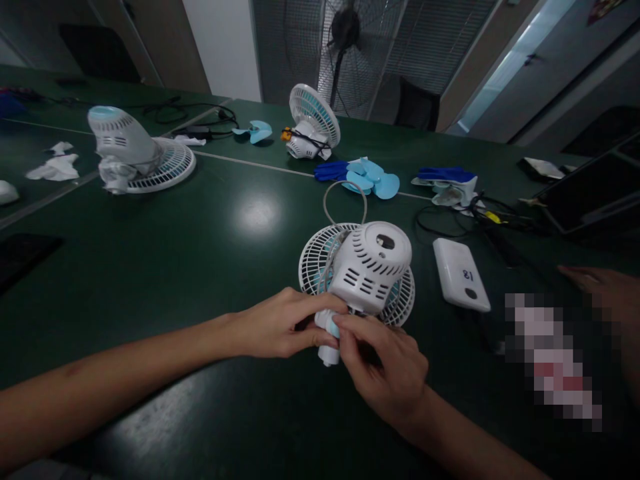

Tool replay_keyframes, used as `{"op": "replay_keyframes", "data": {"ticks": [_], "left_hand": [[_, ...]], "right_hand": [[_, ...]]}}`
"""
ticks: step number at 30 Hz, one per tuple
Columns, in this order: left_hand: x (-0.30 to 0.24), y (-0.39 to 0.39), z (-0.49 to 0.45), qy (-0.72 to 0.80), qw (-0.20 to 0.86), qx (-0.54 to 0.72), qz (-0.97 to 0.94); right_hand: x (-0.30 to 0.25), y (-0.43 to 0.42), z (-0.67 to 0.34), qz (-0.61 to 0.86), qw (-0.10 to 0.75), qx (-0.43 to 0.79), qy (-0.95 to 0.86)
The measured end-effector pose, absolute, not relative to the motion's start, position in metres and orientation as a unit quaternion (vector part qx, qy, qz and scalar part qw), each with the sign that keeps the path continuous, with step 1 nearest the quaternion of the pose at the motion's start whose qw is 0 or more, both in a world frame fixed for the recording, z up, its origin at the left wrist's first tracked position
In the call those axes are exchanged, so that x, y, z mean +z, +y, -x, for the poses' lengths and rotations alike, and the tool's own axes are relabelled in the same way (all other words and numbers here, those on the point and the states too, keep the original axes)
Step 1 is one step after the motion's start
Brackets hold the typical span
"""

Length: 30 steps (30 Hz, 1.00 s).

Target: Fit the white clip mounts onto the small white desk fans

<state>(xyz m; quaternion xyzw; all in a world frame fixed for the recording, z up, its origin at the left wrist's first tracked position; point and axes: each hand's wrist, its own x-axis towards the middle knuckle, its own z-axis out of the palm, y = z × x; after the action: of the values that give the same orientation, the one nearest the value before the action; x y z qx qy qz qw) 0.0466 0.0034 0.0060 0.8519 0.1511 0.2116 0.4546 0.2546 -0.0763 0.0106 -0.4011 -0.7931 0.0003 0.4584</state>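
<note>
A small white fan [373, 263] lies grille-down on the dark green table, its vented motor housing facing up. Below the housing sticks out a white neck joint [329, 355] with a light blue knob [332, 325]. My left hand [285, 323] is closed on this joint from the left, thumb and fingers pinching it. From the right, the fingertips of my right hand [387, 363] pinch the light blue knob. A grey cable [325, 200] loops up behind the fan. Part of the grille is hidden by the housing and my hands.
Another white fan [125, 150] lies at the left, and a third [313, 127] at the back. Light blue blades [373, 179], blue gloves [445, 175] and black cables lie behind. A white power bank [461, 273] is to the right, near another person's hand [607, 293].
</note>
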Motion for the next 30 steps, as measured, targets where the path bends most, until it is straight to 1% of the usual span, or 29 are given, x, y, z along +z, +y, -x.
{"op": "replay_keyframes", "data": {"ticks": [3,5,10,14,18,22,26,30], "left_hand": [[0.006,0.003,-0.047,0.148,0.461,0.214,-0.848],[0.007,0.003,-0.047,0.145,0.463,0.216,-0.847],[0.01,0.004,-0.047,0.142,0.458,0.214,-0.851],[0.01,0.004,-0.047,0.142,0.456,0.213,-0.852],[0.007,0.003,-0.047,0.138,0.451,0.225,-0.853],[0.005,0.004,-0.047,0.137,0.44,0.229,-0.857],[0.009,0.004,-0.047,0.142,0.453,0.216,-0.854],[0.012,0.003,-0.048,0.134,0.459,0.219,-0.85]], "right_hand": [[0.009,-0.078,-0.262,0.363,0.465,0.019,-0.807],[0.007,-0.078,-0.271,0.334,0.466,0.009,-0.819],[0.006,-0.075,-0.28,0.297,0.449,0.02,-0.843],[0.005,-0.073,-0.273,0.343,0.449,-0.013,-0.825],[0.006,-0.074,-0.26,0.41,0.445,-0.01,-0.796],[0.007,-0.077,-0.258,0.419,0.432,-0.014,-0.799],[0.006,-0.078,-0.27,0.36,0.455,-0.011,-0.815],[0.003,-0.075,-0.279,0.298,0.43,-0.016,-0.852]]}}
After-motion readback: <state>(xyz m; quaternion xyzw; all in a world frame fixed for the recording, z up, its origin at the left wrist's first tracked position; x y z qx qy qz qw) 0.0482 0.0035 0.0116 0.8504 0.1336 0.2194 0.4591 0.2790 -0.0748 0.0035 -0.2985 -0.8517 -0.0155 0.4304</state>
